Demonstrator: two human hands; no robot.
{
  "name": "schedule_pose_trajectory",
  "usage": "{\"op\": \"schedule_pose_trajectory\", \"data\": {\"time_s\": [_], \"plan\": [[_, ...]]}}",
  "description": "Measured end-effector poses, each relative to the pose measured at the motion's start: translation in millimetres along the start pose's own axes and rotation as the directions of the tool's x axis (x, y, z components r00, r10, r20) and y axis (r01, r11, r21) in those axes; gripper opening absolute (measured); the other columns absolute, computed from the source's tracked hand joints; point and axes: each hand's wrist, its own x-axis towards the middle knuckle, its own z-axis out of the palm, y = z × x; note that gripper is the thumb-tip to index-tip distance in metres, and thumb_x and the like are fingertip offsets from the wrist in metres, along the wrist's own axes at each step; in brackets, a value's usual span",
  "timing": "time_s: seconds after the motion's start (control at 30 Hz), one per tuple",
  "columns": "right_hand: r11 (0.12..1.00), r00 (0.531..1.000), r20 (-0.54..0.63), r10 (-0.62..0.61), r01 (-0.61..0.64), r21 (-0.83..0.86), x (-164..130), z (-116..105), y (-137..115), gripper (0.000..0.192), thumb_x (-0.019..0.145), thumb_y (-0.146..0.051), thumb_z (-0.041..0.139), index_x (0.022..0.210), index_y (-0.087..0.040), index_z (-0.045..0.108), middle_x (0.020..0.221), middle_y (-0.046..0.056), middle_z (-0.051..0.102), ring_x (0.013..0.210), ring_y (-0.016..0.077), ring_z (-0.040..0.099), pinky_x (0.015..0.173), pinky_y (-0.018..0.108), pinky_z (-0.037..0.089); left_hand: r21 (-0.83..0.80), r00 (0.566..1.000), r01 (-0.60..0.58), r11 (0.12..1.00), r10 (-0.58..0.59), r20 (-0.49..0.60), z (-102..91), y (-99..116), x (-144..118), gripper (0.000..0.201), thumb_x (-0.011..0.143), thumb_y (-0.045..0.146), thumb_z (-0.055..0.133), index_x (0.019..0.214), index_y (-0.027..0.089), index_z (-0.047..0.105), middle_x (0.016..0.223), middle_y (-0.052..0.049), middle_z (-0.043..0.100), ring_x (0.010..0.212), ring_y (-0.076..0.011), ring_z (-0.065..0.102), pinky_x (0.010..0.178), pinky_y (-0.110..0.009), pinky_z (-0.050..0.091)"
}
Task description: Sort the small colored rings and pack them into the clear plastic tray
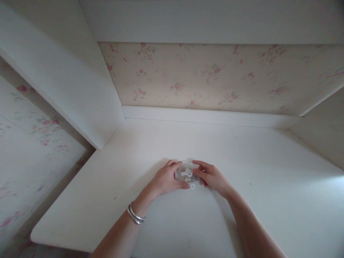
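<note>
Bangled left hand and right hand, fingers closed round small clear packet mid-desk: I judge mid-handling; next move needs firmer pinch before lifting.

Illumination is soft and dim, with a brighter patch on the worktop at the right edge. Shadows are faint. Straight edges bow toward the corners; overall focus is slightly soft.

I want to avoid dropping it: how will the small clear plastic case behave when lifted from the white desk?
The small clear plastic case looks rigid and probably light. Its glossy surface may slip. Both hands pinch its ends, which should steady it.
</note>
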Motion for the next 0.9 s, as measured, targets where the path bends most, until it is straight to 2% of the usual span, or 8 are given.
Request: {"op": "schedule_pose_trajectory", "data": {"time_s": [0.1,0.27,0.53,0.73,0.83,0.9], "plan": [[1.0,0.999,-0.051,0.017,-0.018,-0.02,0.9,0.2,0.5,0.048,0.083,-0.045,0.053,0.121,-0.017,0.058,0.055,-0.006,0.049,0.038,0.0075,0.042,0.038,0.02,0.032,-0.03,1.0,-0.001,1.0,0.001,-0.005,-0.3,-1.3,-0.4,0.101,0.051,0.06,0.077,0.136,0.018,0.042,0.123,-0.01,0.051,0.097,-0.0234,0.055,0.086,-0.033,0.048],[0.997,0.998,-0.055,0.014,-0.017,-0.071,1.6,0.5,2.2,0.047,0.085,-0.044,0.05,0.123,-0.017,0.058,0.049,-0.006,0.049,0.038,0.0076,0.041,0.038,0.02,0.03,-0.06,1.0,-0.012,0.998,0.011,-0.006,1.8,-2.5,0.1,0.088,0.056,0.052,0.078,0.132,0.02,0.047,0.12,-0.009,0.053,0.091,-0.0214,0.056,0.084,-0.034,0.048],[0.988,0.999,-0.043,0.025,-0.031,-0.149,0.7,0.2,0.7,0.048,0.087,-0.044,0.046,0.123,-0.016,0.059,0.043,-0.005,0.047,0.037,0.0084,0.041,0.039,0.02,0.03,-0.036,1.0,-0.007,0.999,0.007,-0.013,2.2,3.8,-1.1,0.082,0.056,0.048,0.079,0.128,0.023,0.05,0.113,-0.006,0.056,0.094,-0.0222,0.055,0.088,-0.034,0.045],[0.992,0.999,-0.025,0.038,-0.04,-0.118,0.2,-0.6,-0.9,0.05,0.087,-0.046,0.046,0.124,-0.015,0.058,0.045,-0.005,0.048,0.037,0.0083,0.042,0.038,0.02,0.031,-0.03,1.0,-0.024,0.999,0.024,-0.005,2.8,4.2,-0.7,0.076,0.057,0.047,0.079,0.124,0.022,0.052,0.112,-0.005,0.056,0.094,-0.0213,0.055,0.086,-0.032,0.045],[0.996,0.998,0.015,0.064,-0.063,-0.065,-1.1,-6.1,-1.3,0.054,0.085,-0.05,0.05,0.126,-0.015,0.056,0.049,-0.005,0.048,0.04,0.0076,0.042,0.04,0.02,0.035,-0.064,0.999,-0.045,0.997,0.047,0.024,0.2,-0.1,0.8,0.081,0.056,0.047,0.08,0.127,0.021,0.051,0.117,-0.007,0.054,0.093,-0.0208,0.054,0.085,-0.032,0.045],[0.998,0.996,0.064,0.068,-0.069,0.006,-3.1,-10.8,-1.9,0.061,0.082,-0.052,0.055,0.132,-0.017,0.05,0.057,-0.004,0.049,0.044,0.0075,0.043,0.041,0.02,0.038,-0.082,0.997,-0.038,0.996,0.043,0.058,-3.5,-2.5,1.3,0.089,0.054,0.049,0.08,0.131,0.019,0.047,0.116,-0.008,0.053,0.085,-0.0185,0.054,0.079,-0.031,0.047]]}}
